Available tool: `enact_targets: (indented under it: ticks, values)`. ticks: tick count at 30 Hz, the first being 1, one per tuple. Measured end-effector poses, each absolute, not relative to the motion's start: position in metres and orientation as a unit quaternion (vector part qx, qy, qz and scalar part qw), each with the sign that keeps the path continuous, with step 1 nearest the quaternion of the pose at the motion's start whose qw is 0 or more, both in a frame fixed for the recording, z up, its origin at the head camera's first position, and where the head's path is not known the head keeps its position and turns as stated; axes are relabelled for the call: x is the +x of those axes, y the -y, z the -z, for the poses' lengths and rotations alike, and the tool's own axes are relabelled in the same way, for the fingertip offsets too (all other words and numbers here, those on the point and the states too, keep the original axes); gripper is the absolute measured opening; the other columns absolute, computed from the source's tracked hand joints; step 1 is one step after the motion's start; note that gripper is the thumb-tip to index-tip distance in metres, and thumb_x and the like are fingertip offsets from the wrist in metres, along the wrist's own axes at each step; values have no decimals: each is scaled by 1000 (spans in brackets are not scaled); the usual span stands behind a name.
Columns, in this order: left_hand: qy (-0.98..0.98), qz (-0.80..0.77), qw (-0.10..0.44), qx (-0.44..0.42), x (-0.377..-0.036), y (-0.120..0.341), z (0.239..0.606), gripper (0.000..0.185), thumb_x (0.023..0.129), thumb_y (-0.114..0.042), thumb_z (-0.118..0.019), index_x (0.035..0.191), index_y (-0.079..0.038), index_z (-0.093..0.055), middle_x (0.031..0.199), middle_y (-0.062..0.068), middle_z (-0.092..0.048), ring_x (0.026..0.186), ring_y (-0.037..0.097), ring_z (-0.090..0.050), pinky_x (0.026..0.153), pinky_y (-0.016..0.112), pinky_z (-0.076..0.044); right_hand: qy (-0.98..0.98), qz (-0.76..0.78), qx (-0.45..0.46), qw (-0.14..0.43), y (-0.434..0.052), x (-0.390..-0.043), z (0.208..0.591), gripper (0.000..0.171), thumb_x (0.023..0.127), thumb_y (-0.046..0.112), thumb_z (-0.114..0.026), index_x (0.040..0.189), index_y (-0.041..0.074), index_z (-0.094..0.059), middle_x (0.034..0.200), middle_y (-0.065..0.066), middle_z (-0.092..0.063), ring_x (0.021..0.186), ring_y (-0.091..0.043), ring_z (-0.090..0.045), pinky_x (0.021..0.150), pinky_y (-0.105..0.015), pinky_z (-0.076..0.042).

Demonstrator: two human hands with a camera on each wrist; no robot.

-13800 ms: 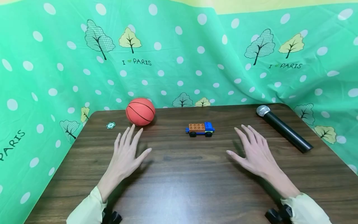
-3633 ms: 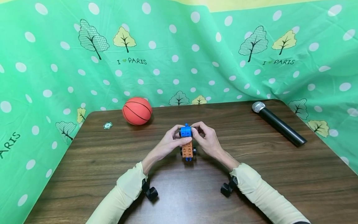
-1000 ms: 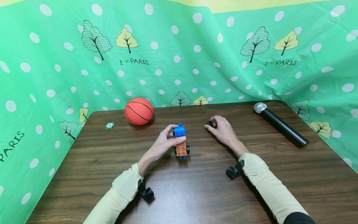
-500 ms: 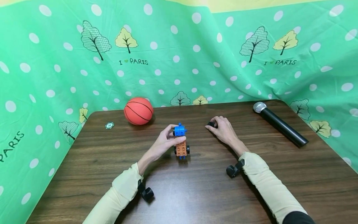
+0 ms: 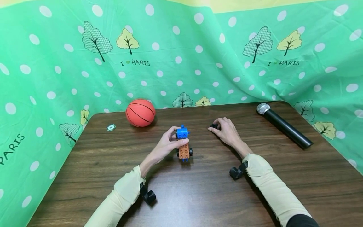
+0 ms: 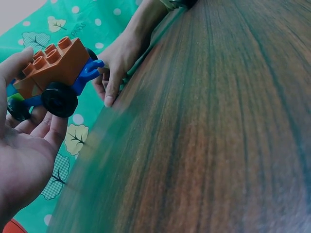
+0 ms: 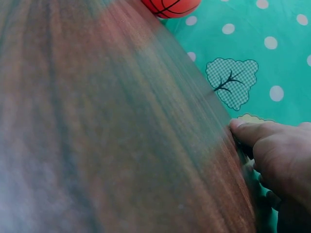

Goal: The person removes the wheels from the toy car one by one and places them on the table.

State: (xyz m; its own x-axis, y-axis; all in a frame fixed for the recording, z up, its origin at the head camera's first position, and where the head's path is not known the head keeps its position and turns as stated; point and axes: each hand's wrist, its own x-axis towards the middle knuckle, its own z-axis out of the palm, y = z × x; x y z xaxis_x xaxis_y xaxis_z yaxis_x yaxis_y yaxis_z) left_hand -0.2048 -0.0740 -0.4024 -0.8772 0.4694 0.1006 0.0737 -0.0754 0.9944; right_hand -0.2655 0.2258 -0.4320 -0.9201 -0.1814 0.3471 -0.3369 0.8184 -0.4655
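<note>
My left hand (image 5: 165,145) grips a toy truck (image 5: 184,151) of building blocks, with a blue cab and orange studded bricks. Its thumb lies across the top, fingers beneath. The left wrist view shows the truck (image 6: 60,65) tilted, clear of the table, with a black rear wheel (image 6: 59,99) facing the camera. A bare blue axle stub (image 5: 189,132) sticks out at the cab's right side. Farther right, my right hand (image 5: 227,131) pinches a small black wheel (image 5: 214,126) low at the tabletop. Most of that wheel is hidden by the fingers.
A red basketball (image 5: 140,113) and a poker chip (image 5: 111,127) are at the back left of the wooden table (image 5: 181,195). At the back right lies a black microphone (image 5: 286,127). A green dotted cloth (image 5: 158,31) hangs behind.
Earlier the truck stood on the table, then both hands held it. Since then the right hand has moved right with a wheel, leaving the axle bare. During the last second hardly anything moves.
</note>
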Motion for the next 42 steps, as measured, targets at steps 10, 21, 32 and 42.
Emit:
enact_targets:
  ticks: [10,21,32,42]
  values:
    - [-665,-704,141,204,-205,72,402,49,94,-15,-73,136,-3,-50,118,14,-66,100,20,-66,88,37,-57,942,-276,132,139,-227,-263,431,39,97,30,-75,114,-4,-66,96,-17,-57,94,-39,-53,82,-52,-43]
    - [-667,-704,137,205,-205,71,399,49,95,-12,-72,137,-1,-50,119,15,-66,100,21,-67,88,38,-57,904,-361,171,149,-207,-244,420,27,104,27,-65,114,1,-66,97,-11,-57,87,-26,-54,76,-42,-45]
    - [-673,-701,116,203,-206,71,397,51,95,-16,-73,138,-4,-50,126,26,-63,105,22,-66,91,38,-55,839,-493,230,14,-159,-195,411,27,111,25,-50,116,5,-67,88,-10,-64,76,-24,-58,64,-31,-49]
    - [-678,-703,104,188,-207,69,397,50,94,-11,-72,138,-1,-52,120,19,-68,105,22,-68,92,35,-54,798,-551,238,-56,-141,-180,413,31,114,21,-40,102,1,-62,80,-7,-62,68,-22,-58,62,-32,-50]
